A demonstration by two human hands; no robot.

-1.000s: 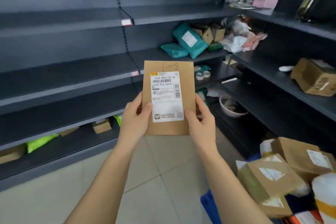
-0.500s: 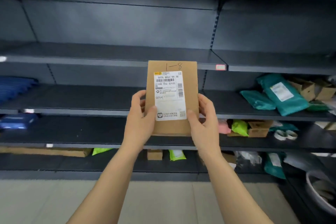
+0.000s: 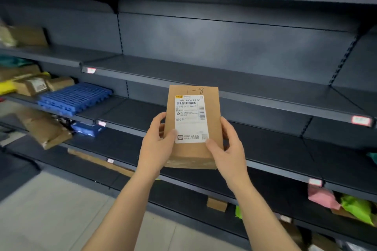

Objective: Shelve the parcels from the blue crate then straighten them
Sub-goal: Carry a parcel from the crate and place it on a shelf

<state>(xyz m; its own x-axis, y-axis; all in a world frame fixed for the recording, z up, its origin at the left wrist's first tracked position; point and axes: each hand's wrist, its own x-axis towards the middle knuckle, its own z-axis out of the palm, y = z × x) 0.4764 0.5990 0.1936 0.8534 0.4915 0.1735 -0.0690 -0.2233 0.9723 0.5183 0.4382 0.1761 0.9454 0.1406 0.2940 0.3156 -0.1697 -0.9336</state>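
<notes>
Shelving (image 3: 234, 43): shifted rightward in view since the earlier frame; blue grid panel (image 3: 75, 98) now at left.
Parcel (image 3: 192, 126): held upright before bare middle shelf (image 3: 265, 91), not yet placed.
Hands: left hand (image 3: 157, 144) and right hand (image 3: 228, 149) gripped round its lower sides.
Risk: toppling, if stood on its narrow end.

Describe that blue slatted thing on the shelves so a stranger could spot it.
On the dark grey shelving, look left along the third shelf down. Right of the brown cardboard boxes lies the blue slatted panel, ribbed like a grid, unlike the blue packet one shelf below.
</notes>
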